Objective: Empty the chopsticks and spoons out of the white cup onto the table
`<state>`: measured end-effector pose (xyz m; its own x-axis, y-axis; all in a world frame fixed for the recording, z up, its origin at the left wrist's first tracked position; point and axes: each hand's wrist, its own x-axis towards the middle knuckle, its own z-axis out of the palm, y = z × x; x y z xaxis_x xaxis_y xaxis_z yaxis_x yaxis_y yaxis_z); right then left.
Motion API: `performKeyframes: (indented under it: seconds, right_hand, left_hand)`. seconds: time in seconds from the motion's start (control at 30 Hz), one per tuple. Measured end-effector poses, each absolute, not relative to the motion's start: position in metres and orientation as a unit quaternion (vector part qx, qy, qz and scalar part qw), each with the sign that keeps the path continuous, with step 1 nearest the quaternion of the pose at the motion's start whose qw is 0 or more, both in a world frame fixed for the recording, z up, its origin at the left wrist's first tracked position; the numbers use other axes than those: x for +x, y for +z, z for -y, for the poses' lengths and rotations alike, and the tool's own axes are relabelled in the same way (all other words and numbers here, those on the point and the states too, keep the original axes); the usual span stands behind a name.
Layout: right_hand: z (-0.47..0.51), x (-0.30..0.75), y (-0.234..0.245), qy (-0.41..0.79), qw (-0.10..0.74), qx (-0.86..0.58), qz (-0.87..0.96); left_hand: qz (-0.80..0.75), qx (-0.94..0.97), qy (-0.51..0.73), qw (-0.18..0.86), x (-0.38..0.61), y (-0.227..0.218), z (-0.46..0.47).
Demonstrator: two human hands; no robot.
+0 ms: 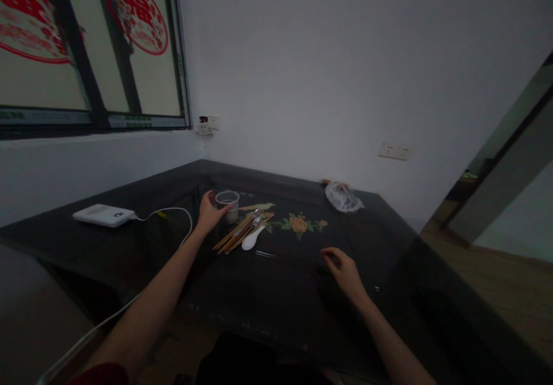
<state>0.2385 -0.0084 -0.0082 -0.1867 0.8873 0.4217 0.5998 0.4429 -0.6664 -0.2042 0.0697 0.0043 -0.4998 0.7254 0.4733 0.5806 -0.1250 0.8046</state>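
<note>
My left hand (209,214) grips a clear plastic cup (231,205), thumb at its front and fingers along its left side; the cup stands upright on the dark table. Just to the right of the cup lies a bundle of wooden chopsticks (235,236), with metal spoons (258,216) among them. A white spoon (252,240) rests beside the bundle, its bowl toward me. Over the table's right half, my right hand (344,271) is loosely curled with a gap between thumb and fingers, and nothing shows in it.
The glossy black table (276,293) has a printed flower pattern (299,223). A crumpled clear plastic bag (343,197) lies near the wall. On the left sits a white power bank (104,215), its white cable (190,218) running under my left arm. Sockets (394,151) are on the wall.
</note>
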Motion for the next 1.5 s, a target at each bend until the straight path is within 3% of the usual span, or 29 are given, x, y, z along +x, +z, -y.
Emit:
performKeyframes:
  seconds: [0.3, 0.4, 0.57, 0.7, 0.87, 1.5]
  right_hand:
    - [0.006, 0.235, -0.011, 0.188, 0.407, -0.488, 0.749]
    - [0.007, 0.234, -0.012, 0.201, 0.402, -0.493, 0.745]
    - [0.011, 0.228, -0.011, 0.214, 0.375, -0.493, 0.756]
    - [0.017, 0.221, -0.011, 0.2, 0.324, -0.498, 0.779]
    - [0.02, 0.216, -0.012, 0.17, 0.269, -0.5, 0.806]
    - [0.023, 0.215, -0.009, 0.176, 0.248, -0.481, 0.822]
  left_hand:
    - [-0.561, 0.526, 0.627, -0.123, -0.174, 0.045, -0.029]
    - [-0.49, 0.644, 0.583, -0.073, -0.134, 0.059, -0.014]
    - [-0.394, 0.86, 0.312, 0.094, -0.043, 0.051, 0.016]
    - [-0.375, 0.909, 0.164, 0.077, -0.005, 0.024, 0.028]
    - [-0.385, 0.907, 0.15, 0.08, -0.015, 0.007, 0.019]
    - [-0.389, 0.899, 0.15, 0.137, -0.018, 0.003, 0.012]
